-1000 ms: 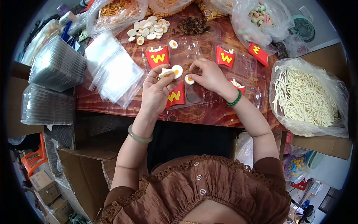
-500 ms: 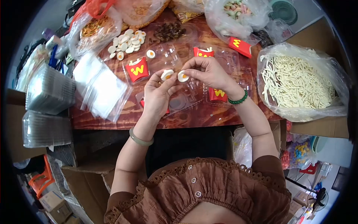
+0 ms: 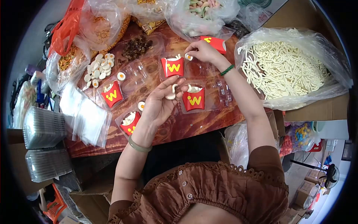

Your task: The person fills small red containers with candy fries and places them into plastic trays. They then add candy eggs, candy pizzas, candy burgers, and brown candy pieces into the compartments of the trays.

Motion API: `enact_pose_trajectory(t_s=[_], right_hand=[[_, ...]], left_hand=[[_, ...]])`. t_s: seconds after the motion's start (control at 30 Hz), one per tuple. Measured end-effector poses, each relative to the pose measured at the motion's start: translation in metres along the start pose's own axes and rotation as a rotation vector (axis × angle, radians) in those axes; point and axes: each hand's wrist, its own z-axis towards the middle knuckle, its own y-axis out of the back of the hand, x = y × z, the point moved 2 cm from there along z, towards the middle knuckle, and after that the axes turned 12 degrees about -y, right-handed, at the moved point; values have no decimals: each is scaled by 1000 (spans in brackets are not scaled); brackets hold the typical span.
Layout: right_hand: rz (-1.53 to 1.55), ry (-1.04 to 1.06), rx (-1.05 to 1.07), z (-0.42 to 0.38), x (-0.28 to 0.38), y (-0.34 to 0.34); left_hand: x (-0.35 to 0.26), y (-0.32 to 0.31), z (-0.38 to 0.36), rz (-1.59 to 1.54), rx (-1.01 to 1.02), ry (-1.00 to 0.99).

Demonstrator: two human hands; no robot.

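My left hand (image 3: 161,103) is held palm up over the table with a small white egg-shaped candy piece (image 3: 172,92) between its fingers. My right hand (image 3: 202,51) reaches to the far side and pinches a fried-egg candy (image 3: 189,57) just over a clear plastic tray (image 3: 197,70), beside a red fries box marked W (image 3: 172,67). Another red fries box (image 3: 194,99) sits right of my left hand. Two more red boxes (image 3: 111,94) (image 3: 129,123) stand in clear trays to the left. A fifth red box (image 3: 213,43) lies behind my right hand.
A pile of fried-egg candies (image 3: 97,69) and a heap of dark brown pieces (image 3: 136,46) lie at the far left. A large bag of pale noodle-shaped candy (image 3: 283,71) fills the right. Stacked clear trays (image 3: 43,128) and small plastic bags (image 3: 84,115) are at left.
My right hand has carried its fried-egg candy away from my left hand to the far tray. My left hand now keeps one piece, palm up. The view shifted down and left.
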Motion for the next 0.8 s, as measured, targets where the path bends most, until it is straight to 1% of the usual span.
enact_pose_trajectory(t_s=[0.03,0.1,0.13,0.17,0.2,0.23,0.3,0.33,0.4,0.43,0.47,0.5,0.53,0.57,0.6,0.63,0.67,0.7,0.73,0.77,0.8], right_hand=[[2,1,1,-1,1,-3],[-199,20,-261,-9,1,-7],[-198,18,-259,-10,0,-9],[-210,39,-317,-12,-1,-11],[-222,62,-375,-16,3,-11],[-221,60,-373,-20,5,-11],[93,96,-341,-31,15,-7],[95,96,-335,-38,23,-5],[582,-46,258,-59,37,-7],[533,-1,285,-75,56,-8],[510,-35,313,-88,67,-10],[487,-69,339,-97,72,-12],[406,29,325,-97,68,-15],[407,24,320,-101,70,-16],[502,-78,335,-106,71,-17],[598,-183,347,-113,78,-15],[577,-310,372,-120,85,-5],[582,-321,366,-123,77,-6],[508,-199,343,-121,68,-7],[433,-76,321,-123,62,-7],[438,8,247,-130,63,-6]], left_hand=[[2,-1,2,15,3,-3],[5,0,6,24,-2,-25],[6,1,8,31,-5,-44],[7,2,10,30,-7,-42],[8,3,12,34,-39,-51],[9,5,13,38,-72,-61],[10,4,15,33,-81,-70],[11,5,16,26,-90,-82],[12,5,15,72,-85,-117],[12,4,15,120,-69,-154],[15,3,14,119,-68,-149],[15,2,14,228,-57,-242],[16,0,13,337,-44,-334],[17,-2,12,435,-37,-358],[20,-4,12,434,-34,-350],[22,-7,11,555,-1,-428],[25,-10,10,676,35,-504],[26,-15,8,807,40,-554],[29,-17,7,804,46,-544],[31,-17,7,901,70,-501],[32,-20,7,999,95,-459]])
